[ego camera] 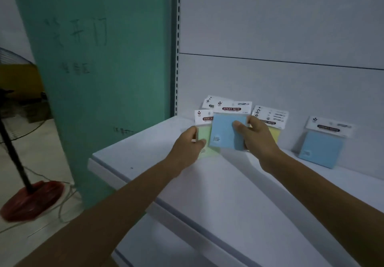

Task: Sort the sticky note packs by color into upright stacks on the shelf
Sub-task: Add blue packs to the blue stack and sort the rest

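On the shelf [149, 163]: lone blue pack [321, 148] leans upright.
Right hand [259, 138]: pinches held blue pack [225, 133], likely bound there.
Left hand [187, 146]: grips green pack [208, 152].

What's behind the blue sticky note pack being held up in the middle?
A green pack sits partly behind its left edge, and white header cards of further packs poke out above it. The blue pack covers their pads, so their colours cannot be told.
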A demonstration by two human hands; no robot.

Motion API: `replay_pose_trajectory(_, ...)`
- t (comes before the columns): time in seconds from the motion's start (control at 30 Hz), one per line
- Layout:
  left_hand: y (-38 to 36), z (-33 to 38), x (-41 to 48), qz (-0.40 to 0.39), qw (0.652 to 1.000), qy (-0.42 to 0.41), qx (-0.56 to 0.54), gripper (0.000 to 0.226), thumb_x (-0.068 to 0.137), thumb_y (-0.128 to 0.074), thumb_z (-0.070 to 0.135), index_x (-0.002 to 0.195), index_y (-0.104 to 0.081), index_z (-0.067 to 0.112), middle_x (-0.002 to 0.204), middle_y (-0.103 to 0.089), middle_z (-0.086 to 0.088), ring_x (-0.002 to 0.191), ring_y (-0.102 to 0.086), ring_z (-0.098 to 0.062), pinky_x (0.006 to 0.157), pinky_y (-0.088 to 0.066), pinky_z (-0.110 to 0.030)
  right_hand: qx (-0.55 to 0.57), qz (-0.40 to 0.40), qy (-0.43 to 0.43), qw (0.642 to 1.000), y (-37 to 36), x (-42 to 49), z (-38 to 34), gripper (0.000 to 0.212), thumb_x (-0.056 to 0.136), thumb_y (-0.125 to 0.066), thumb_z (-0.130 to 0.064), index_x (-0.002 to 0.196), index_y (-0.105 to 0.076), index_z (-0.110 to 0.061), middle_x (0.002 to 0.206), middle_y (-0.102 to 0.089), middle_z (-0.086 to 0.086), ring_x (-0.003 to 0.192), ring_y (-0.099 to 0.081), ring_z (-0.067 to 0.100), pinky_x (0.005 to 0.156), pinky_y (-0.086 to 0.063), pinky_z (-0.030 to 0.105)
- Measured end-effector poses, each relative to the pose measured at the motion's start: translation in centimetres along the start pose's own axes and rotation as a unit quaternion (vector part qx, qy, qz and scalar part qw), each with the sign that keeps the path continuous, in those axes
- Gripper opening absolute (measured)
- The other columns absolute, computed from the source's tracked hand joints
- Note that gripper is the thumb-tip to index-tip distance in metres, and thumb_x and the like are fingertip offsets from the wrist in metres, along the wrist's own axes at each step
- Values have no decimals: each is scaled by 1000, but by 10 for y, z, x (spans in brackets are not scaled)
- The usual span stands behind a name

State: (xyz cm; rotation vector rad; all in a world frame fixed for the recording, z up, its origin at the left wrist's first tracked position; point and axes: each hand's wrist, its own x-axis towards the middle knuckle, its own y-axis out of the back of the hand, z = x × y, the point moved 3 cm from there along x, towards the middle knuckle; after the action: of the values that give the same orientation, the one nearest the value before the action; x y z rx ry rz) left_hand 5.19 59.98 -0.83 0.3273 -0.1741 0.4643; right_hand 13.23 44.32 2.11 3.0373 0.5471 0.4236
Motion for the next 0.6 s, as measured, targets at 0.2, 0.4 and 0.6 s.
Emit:
replay_pose_trajectory(0.2, 10, -10, 70, -66, 992, -63, 87, 25, 86, -60, 7, 109, -57, 17, 100, -67, -1, 92, -64, -19, 83, -52, -33, -1, 77, -37, 996, -5, 9, 16, 4, 94, -55, -22, 90, -58, -22, 96, -66, 2, 81, -63, 18, 65, -52, 33)
replay_pose_trajectory(0.4, 21, -18, 126, -79, 979, -128, 139, 30, 83, -66, 11, 107, -50, 15, 101, -60, 1, 90, -61, -19, 79, -54, -37, -14, 144, -33, 989, -16, 11, 20, 7, 94, -54, -21, 100, -58, -21, 98, -67, -2, 85, -65, 18, 76, -55, 42)
replay_pose_trajectory(0.6, 25, -43, 151, -74, 985, -120, 102, 43, 80, -70, 12, 115, -46, 13, 96, -58, -1, 83, -60, -18, 76, -52, -34, -14, 198, -18, 980, -13, 11, 16, 8, 94, -54, -21, 92, -59, -26, 94, -65, -11, 85, -63, 10, 64, -57, 28)
